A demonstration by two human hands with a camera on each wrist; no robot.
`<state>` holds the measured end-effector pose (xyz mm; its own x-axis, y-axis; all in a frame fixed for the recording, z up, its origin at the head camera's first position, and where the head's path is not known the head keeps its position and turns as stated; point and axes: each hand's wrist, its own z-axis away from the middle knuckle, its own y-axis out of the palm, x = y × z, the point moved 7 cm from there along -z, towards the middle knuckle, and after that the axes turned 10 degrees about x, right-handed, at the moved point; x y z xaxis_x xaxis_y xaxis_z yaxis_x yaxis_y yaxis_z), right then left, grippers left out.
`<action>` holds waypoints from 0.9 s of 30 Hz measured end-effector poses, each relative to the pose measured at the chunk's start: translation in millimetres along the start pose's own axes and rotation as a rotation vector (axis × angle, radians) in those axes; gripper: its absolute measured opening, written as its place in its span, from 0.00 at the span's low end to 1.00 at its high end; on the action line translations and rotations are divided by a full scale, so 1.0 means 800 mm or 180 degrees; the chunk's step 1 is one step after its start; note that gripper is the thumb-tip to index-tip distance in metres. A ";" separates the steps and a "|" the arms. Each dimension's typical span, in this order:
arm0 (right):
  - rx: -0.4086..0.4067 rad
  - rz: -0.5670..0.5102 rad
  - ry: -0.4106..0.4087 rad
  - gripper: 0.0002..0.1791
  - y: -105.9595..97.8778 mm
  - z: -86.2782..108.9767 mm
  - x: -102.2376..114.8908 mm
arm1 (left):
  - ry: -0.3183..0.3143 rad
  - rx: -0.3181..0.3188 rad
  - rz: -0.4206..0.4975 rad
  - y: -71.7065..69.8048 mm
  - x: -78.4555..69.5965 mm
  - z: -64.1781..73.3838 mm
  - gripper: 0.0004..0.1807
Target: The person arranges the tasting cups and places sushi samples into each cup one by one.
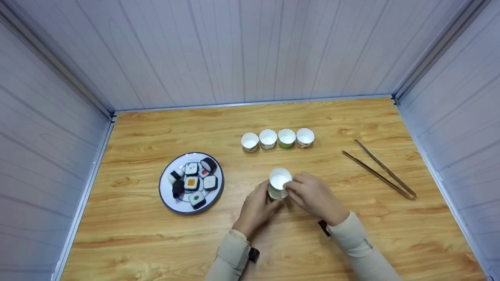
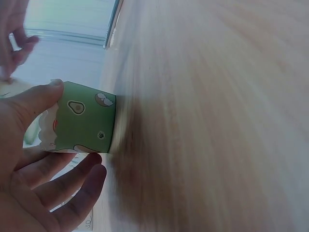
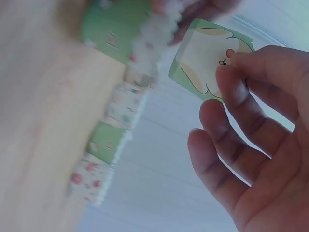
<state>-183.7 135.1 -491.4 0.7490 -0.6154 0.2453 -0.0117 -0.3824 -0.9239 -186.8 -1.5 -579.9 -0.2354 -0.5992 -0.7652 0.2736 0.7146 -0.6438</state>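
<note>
Near the middle of the table, my left hand (image 1: pixel 254 208) grips a green paper baking cup (image 2: pixel 87 118) with avocado prints between thumb and fingers. Its base is close to the tabletop; whether it touches cannot be told. A second paper cup (image 3: pixel 212 60), pale green with a cartoon animal face, is pinched at its side by the thumb and fingertips of my right hand (image 1: pixel 316 197). Seen from the head, this second cup's white inside (image 1: pixel 280 178) is just above the first cup and hides most of it.
Several paper cups (image 1: pixel 268 137) stand in a row behind my hands. To the left, a blue-rimmed white plate (image 1: pixel 166 195) bears several sushi pieces (image 1: pixel 191 182). Metal tongs (image 1: pixel 381 173) lie spread on the right. Pale panel walls (image 1: pixel 242 54) enclose the wooden table (image 1: pixel 129 242).
</note>
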 end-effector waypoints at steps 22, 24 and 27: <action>0.1242 0.0007 0.0066 0.08 0.093 -0.136 -0.067 | 0.0035 0.0026 0.0069 0.001 -0.001 0.000 0.32; 0.1213 -0.0010 0.0063 0.08 0.098 -0.139 -0.067 | 0.0047 0.0015 0.0074 0.000 -0.002 0.000 0.32; 0.1185 0.0015 0.0059 0.08 0.103 -0.141 -0.067 | 0.0066 0.0008 0.0083 0.000 -0.003 0.001 0.32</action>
<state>-299.2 59.1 -547.5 0.7374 -0.6303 0.2430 0.2292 -0.1050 -0.9677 -186.0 -0.6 -578.1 -0.2474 -0.5729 -0.7814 0.2823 0.7289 -0.6237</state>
